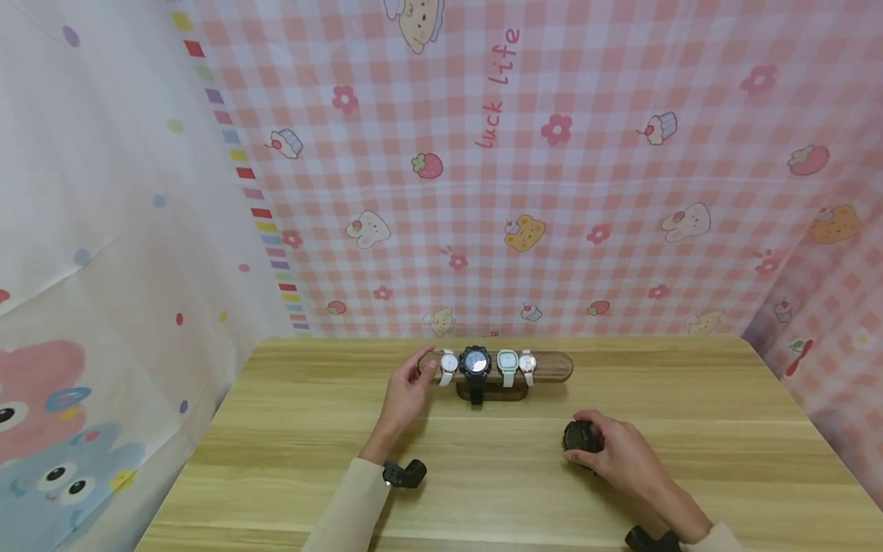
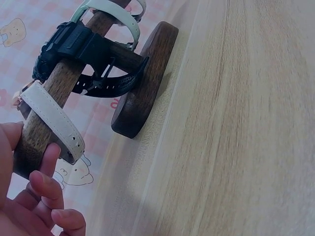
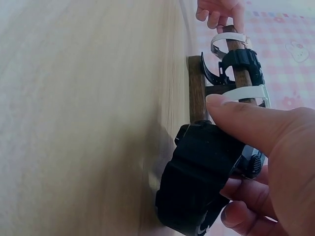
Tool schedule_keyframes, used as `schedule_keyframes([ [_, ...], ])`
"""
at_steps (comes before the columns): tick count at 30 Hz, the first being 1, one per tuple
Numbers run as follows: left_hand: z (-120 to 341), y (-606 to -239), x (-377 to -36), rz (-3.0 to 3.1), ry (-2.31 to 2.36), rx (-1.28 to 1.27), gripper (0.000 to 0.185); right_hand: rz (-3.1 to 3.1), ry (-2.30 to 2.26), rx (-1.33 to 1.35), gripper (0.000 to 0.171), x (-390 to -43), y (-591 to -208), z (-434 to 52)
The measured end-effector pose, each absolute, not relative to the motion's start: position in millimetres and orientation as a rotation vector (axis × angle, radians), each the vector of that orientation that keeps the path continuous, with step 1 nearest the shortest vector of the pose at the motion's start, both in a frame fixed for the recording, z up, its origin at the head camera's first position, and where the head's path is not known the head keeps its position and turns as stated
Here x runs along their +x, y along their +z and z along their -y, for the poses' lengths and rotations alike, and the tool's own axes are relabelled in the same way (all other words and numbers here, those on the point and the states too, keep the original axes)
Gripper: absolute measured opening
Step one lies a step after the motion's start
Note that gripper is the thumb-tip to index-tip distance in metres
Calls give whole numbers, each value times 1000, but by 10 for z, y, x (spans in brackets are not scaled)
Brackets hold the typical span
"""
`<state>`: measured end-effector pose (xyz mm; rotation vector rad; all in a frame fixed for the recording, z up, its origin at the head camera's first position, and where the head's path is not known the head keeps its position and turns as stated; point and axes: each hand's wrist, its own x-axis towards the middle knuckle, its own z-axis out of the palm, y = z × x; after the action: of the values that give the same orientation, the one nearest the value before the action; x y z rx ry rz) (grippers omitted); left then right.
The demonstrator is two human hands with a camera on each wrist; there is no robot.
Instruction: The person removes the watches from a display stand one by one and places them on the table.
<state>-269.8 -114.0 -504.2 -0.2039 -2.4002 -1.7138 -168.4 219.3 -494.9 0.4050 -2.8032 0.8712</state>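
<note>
A wooden watch stand (image 1: 555, 367) near the back of the table carries several watches. From left to right hang a white-strapped watch (image 1: 448, 362), a large black watch (image 1: 476, 360), a mint green watch (image 1: 507, 360) and another white-strapped watch (image 1: 527, 362). My left hand (image 1: 405, 392) grips the bar's left end between thumb and fingers, beside the first white strap (image 2: 54, 118). At the front right of the stand, my right hand (image 1: 624, 454) holds a second black watch (image 1: 579, 438) above the table. In the right wrist view its thick black strap (image 3: 197, 167) is between thumb and fingers.
The wooden table (image 1: 310, 429) runs back to a pink checked cloth (image 1: 469, 192) behind the stand. A white patterned cloth (image 1: 124, 253) hangs on the left. Dark wrist-worn devices sit on the left wrist (image 1: 405, 474) and the right wrist (image 1: 651, 540).
</note>
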Motion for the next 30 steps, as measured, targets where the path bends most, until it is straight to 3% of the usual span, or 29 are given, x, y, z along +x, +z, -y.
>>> schedule_keyframes([
  [30, 1156, -5037, -2698, 2414, -1711, -228, 32, 2822, 906, 427, 59, -1703, -4990, -2164],
])
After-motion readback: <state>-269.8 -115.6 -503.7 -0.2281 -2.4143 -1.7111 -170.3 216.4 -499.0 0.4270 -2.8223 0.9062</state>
